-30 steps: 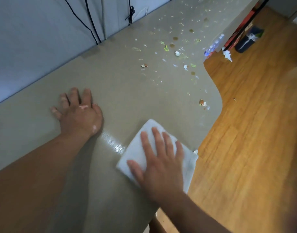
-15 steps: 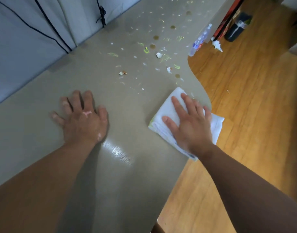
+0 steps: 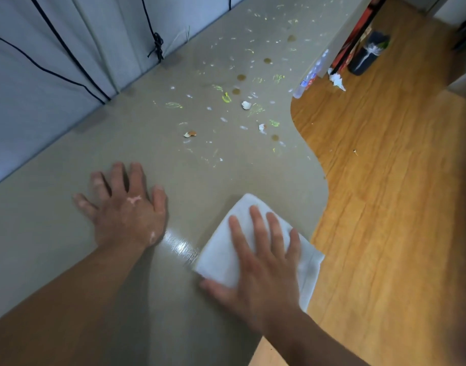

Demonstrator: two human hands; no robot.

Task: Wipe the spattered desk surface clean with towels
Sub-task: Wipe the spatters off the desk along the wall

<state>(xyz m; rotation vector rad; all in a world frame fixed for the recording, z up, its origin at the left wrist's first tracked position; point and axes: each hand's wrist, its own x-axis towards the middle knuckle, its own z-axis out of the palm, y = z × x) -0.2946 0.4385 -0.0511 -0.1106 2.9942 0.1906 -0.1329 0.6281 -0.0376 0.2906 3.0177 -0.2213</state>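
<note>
Right hand (image 3: 263, 262) lies flat on a folded white towel (image 3: 221, 249), fingers (image 3: 258, 225) straight and spread, pressing down, nothing curled round the cloth. Left hand (image 3: 126, 212) is flat on the bare worktop (image 3: 55, 233) beside it, fingers splayed, holding nothing; looks like a brace.

The towel sits at the near right of the worktop, long axis running far-left to near-right, with its right corner hanging just past the curved edge.

Key relation: the spatter (image 3: 239, 101) lies ahead of the right fingertips, towards the far end and slightly right, apart from the towel, with the nearest faint specks in between. The right hand is the nearer one and already has the cloth, so the next stroke likely pushes forward.

The spatter is white flecks, yellow-green smears, brown round spots and a few shell-like scraps (image 3: 245, 105). A wet sheen shows between the hands.

Room: grey partition (image 3: 41, 75) with black cables (image 3: 155, 46) behind, wood floor (image 3: 384, 207) on the right, and a bottle (image 3: 305, 83), crumpled tissue (image 3: 337, 80) and dark bin (image 3: 366, 56) beyond.
</note>
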